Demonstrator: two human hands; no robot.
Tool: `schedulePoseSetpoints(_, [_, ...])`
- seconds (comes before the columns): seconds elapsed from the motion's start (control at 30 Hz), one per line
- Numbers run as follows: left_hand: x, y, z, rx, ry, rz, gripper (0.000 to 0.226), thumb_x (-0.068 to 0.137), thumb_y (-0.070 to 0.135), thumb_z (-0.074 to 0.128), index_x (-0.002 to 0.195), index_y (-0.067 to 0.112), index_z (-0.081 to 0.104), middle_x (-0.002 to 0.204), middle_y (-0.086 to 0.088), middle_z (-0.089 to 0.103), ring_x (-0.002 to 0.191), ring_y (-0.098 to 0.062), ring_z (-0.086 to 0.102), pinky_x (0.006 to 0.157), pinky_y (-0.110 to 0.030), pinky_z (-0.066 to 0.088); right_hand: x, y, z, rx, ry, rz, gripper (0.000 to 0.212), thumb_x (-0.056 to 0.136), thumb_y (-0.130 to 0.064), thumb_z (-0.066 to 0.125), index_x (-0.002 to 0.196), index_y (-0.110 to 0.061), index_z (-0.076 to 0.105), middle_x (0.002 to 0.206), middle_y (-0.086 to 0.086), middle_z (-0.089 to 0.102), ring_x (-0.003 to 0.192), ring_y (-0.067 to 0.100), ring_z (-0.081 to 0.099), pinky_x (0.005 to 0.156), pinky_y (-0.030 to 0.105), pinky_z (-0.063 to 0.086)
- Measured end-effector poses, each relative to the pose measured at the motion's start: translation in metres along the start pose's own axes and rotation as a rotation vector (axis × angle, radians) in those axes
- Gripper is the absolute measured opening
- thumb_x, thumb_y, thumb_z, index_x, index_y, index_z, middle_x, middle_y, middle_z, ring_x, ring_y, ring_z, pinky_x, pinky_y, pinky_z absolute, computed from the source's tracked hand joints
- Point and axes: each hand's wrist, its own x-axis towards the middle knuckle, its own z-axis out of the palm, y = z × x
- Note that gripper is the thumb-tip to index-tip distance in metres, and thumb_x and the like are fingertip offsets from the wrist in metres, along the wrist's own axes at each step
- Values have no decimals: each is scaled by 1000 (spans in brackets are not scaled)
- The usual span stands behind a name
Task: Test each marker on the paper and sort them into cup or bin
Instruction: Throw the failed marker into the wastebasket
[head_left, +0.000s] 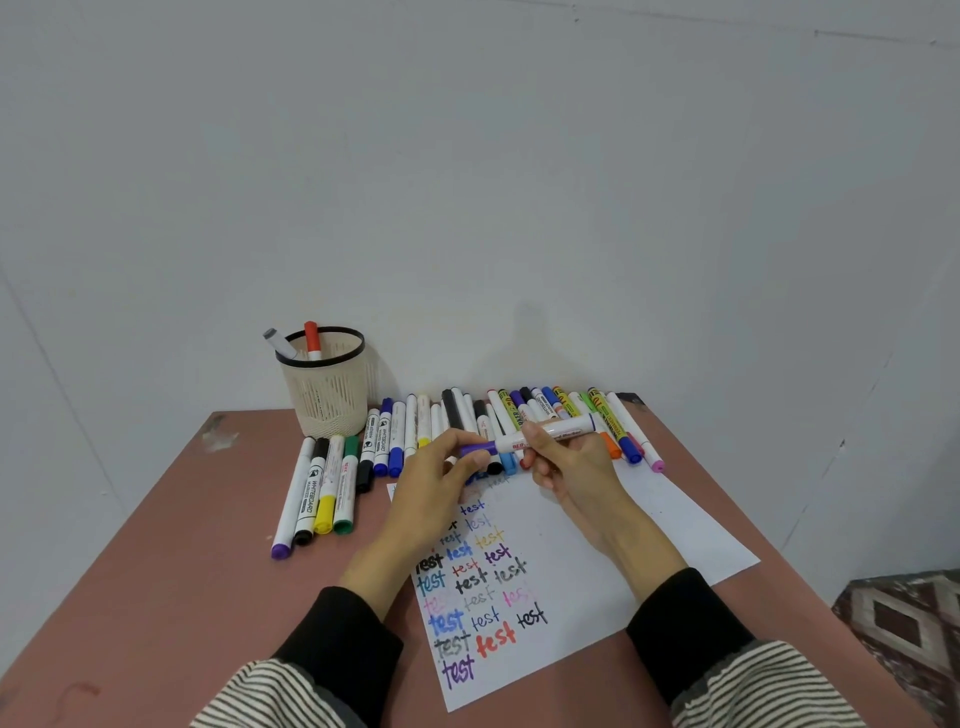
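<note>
The counter (156, 545) has a matt, reddish-brown painted top, scuffed and chipped pale near its far left corner. The paper (649, 530) is smooth, matt white, inked with coloured writing. The markers (322, 488) have smooth plastic barrels with a slight sheen, and glossier coloured caps. The cup (327, 395) looks like cream plastic, slotted and meshed, with a smooth black rim. The sleeves (343, 639) are soft cloth: black knit cuffs under striped fabric. The wall (467, 182) is flat, matt and pale.
</note>
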Motion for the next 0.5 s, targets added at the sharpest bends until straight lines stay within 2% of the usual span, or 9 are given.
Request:
schedulePoseSetpoints(0.1, [0, -2, 0, 81, -30, 2, 18, 98, 32, 50, 83, 30, 61, 69, 10, 54, 63, -6, 43, 65, -26, 36, 0, 0, -1, -22, -20, -6, 30, 76, -26, 69, 93, -2, 65, 64, 7, 58, 51, 9, 44, 49, 20, 34])
schedulePoseSetpoints(0.2, [-2, 0, 1, 112, -69, 16, 23, 100, 34, 45, 80, 31, 56, 70, 3, 49, 65, -9, 40, 64, -29, 33, 0, 0, -1, -29, -21, -4, 33, 75, -29, 69, 93, -2, 65, 62, 6, 57, 50, 9, 43, 49, 21, 31])
schedulePoseSetpoints(0.4, [-2, 9, 3, 118, -71, 44, 20, 99, 39, 43, 91, 27, 57, 68, 7, 51, 55, -6, 38, 57, -29, 35, 2, -2, 0, 60, -5, 9, 16, 88, -20, 65, 85, -4, 65, 57, 4, 56, 44, 10, 41, 44, 21, 28])
schedulePoseSetpoints(0.5, [-7, 15, 4, 134, -31, 37, 17, 99, 40, 43, 99, 30, 56, 76, 8, 59, 59, -5, 48, 61, -30, 44, 1, -3, -1, 95, 26, 31, 16, 90, -16, 64, 82, -2, 65, 56, 5, 56, 41, 10, 41, 42, 20, 28])
